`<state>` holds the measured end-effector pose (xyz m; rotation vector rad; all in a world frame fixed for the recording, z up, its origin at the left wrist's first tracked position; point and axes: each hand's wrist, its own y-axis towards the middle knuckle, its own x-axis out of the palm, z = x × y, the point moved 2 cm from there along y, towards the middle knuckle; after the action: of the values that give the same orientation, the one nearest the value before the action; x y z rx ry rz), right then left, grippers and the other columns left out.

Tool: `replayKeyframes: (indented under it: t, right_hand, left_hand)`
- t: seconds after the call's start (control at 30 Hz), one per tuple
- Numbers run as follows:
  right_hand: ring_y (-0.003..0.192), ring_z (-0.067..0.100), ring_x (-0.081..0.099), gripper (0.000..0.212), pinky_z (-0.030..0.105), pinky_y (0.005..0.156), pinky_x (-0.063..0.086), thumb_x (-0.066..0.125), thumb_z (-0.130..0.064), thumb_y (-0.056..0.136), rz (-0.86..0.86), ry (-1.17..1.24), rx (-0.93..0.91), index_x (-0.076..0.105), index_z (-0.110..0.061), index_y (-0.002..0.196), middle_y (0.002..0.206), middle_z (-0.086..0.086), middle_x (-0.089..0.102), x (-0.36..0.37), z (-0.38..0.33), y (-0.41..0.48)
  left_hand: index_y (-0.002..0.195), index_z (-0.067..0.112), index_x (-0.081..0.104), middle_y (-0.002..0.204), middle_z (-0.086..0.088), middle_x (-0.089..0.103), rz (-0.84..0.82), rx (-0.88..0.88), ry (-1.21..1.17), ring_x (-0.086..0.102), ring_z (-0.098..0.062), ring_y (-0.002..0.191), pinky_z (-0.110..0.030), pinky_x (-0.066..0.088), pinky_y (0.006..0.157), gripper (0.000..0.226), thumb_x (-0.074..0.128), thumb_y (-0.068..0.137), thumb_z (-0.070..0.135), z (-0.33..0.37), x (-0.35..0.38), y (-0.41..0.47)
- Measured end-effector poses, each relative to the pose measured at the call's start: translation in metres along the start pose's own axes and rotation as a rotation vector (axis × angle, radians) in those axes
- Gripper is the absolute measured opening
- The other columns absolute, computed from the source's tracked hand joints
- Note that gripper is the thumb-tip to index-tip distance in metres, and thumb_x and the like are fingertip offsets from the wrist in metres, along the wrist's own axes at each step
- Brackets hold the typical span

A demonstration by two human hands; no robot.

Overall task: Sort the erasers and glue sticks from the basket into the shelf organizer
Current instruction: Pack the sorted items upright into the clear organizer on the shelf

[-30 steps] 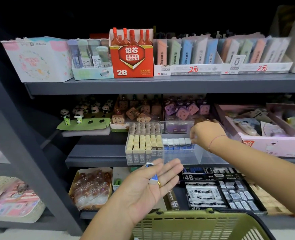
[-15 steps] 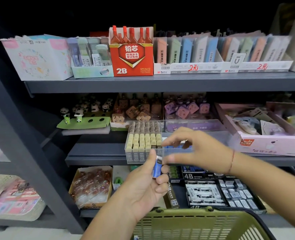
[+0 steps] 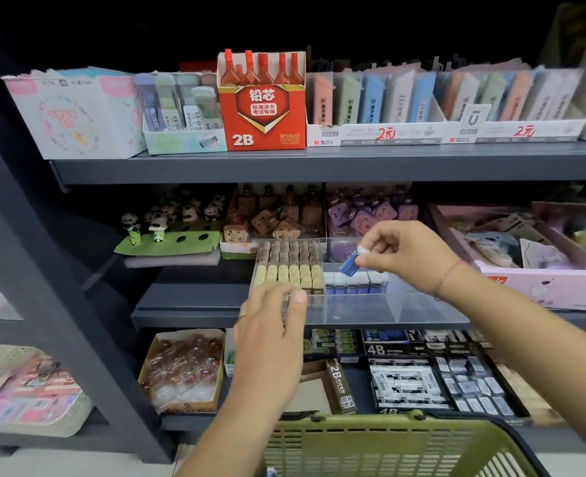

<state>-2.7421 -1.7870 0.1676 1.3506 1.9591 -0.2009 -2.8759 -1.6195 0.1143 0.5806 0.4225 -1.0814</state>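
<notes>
My right hand point(image 3: 401, 256) pinches a small blue-and-white eraser point(image 3: 350, 262) just above the clear shelf organizer point(image 3: 360, 311) on the middle shelf. A row of matching blue erasers point(image 3: 355, 283) stands in the organizer's middle compartment. Its left compartment is packed with beige and brown glue sticks point(image 3: 289, 263). My left hand point(image 3: 272, 321) hovers palm-down in front of that left compartment, fingers relaxed and holding nothing. The green basket point(image 3: 387, 449) is at the bottom of the view; its inside is mostly hidden.
The grey shelf unit point(image 3: 267, 163) carries a red 2B lead box point(image 3: 262, 105) and stationery packs above, panda figures point(image 3: 167, 222) and a pink box point(image 3: 542, 284) beside the organizer, and 4B eraser boxes point(image 3: 408, 380) below. The organizer's right compartment holds nothing.
My right hand took the blue eraser from my left hand and lifted it up over the organizer. My left hand turned palm-down and moved up toward the organizer's front.
</notes>
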Motion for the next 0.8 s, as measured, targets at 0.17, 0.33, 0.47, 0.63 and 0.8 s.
replayKeyframes:
  t: [0.17,0.33,0.47,0.63,0.8]
  right_hand:
    - [0.061,0.009,0.062,0.011,0.028,0.068,0.055,0.077,-0.012,0.077,-0.131,-0.223,0.097,0.066,-0.013,0.078,0.071,0.002,0.069,0.034,0.027,0.023]
    - [0.071,0.009,0.06,0.012,0.017,0.066,0.047,0.076,-0.012,0.078,-0.175,-0.36,0.039,0.064,-0.014,0.082,0.08,0.001,0.069,0.059,0.029,0.031]
    - [0.072,0.011,0.057,0.024,0.025,0.071,0.048,0.076,-0.014,0.078,-0.179,-0.444,0.004,0.054,-0.02,0.072,0.067,-0.01,0.057,0.062,0.023,0.032]
    - [0.074,0.009,0.056,0.012,0.021,0.07,0.045,0.07,-0.011,0.082,-0.214,-0.464,0.019,0.061,-0.017,0.076,0.066,-0.013,0.053,0.062,0.023,0.03]
    - [0.075,0.017,0.062,0.018,0.026,0.073,0.051,0.059,-0.017,0.091,-0.216,-0.374,0.079,0.072,-0.007,0.083,0.074,-0.004,0.064,0.057,0.026,0.026]
  left_hand:
    - [0.153,0.035,0.004,0.16,0.014,-0.01,-0.19,-0.008,0.388,-0.017,-0.004,0.145,-0.031,-0.01,0.119,0.069,0.01,0.091,0.063,-0.018,0.014,0.005]
    - [0.154,0.034,-0.001,0.159,0.013,-0.019,-0.245,-0.005,0.453,-0.025,-0.006,0.143,-0.03,-0.011,0.116,0.067,0.014,0.094,0.062,-0.021,0.016,0.006]
    - [0.153,0.035,-0.003,0.158,0.014,-0.021,-0.251,0.006,0.459,-0.026,-0.005,0.143,-0.029,-0.011,0.115,0.068,0.016,0.094,0.062,-0.024,0.017,0.006]
    - [0.154,0.035,-0.001,0.159,0.013,-0.019,-0.238,0.012,0.44,-0.025,-0.005,0.143,-0.03,-0.01,0.116,0.067,0.018,0.095,0.061,-0.024,0.019,0.006]
    - [0.154,0.034,0.001,0.159,0.013,-0.018,-0.208,0.029,0.439,-0.024,-0.004,0.143,-0.031,-0.012,0.116,0.067,0.017,0.095,0.061,-0.027,0.021,0.004]
